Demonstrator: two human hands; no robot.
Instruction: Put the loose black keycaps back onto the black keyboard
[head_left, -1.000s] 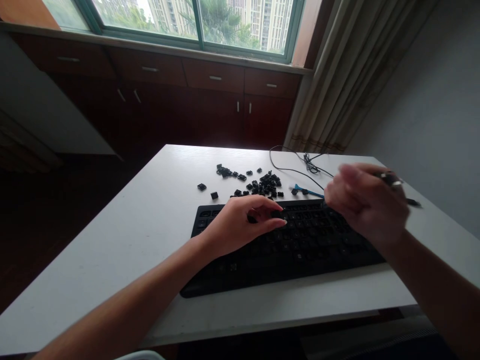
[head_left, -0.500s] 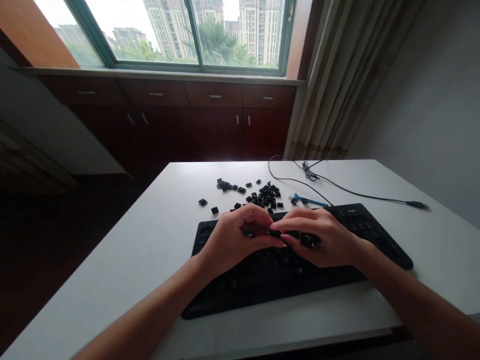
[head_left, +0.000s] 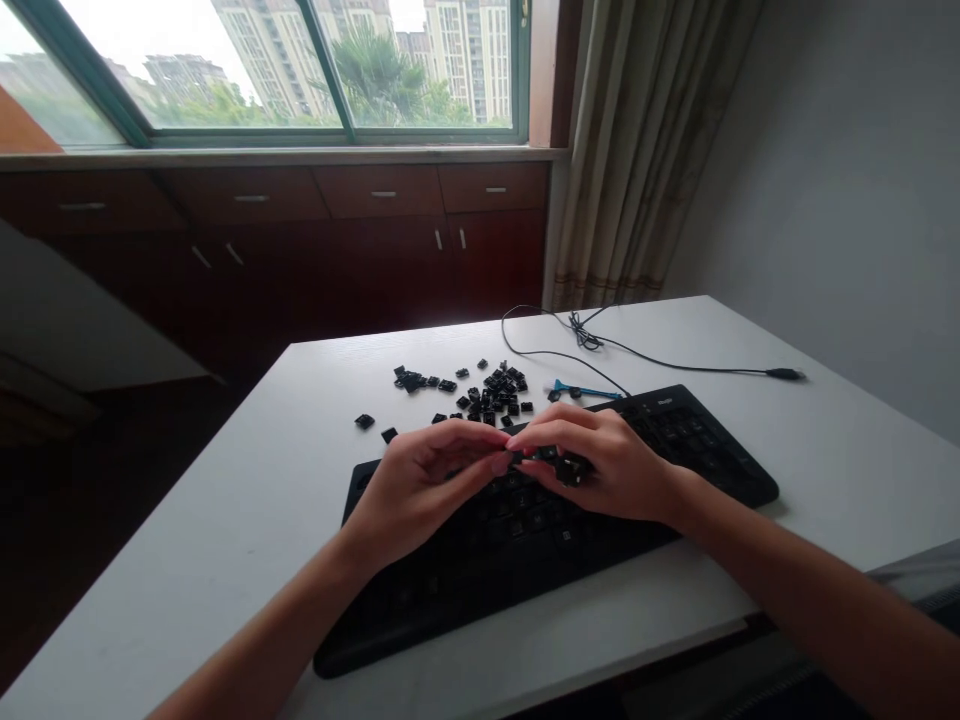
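A black keyboard [head_left: 480,590] lies slanted on the white table, with part of its key area covered by my hands. Above its upper rows the fingertips of both hands meet. My left hand [head_left: 427,485] is closed in a pinch on a small dark piece that looks like a keycap [head_left: 514,458]. From the other side, my right hand [head_left: 604,465] grips the same piece with thumb and forefinger. Another dark, shiny piece [head_left: 574,470] shows under the curled right fingers; whether it is held I cannot tell. Behind the keyboard lie several loose black keycaps [head_left: 495,392].
A blue tool [head_left: 589,390] with two keycaps beside it lies behind the keyboard. The keyboard's black cable [head_left: 675,365] runs back in a loose coil and ends in a plug [head_left: 785,374] at the right. The white table [head_left: 225,560] has its far edge towards wooden cabinets under a window.
The view has turned right, so everything sits further left in it. My fingertips have come closer together around the small dark piece, and the left fingers are straighter.
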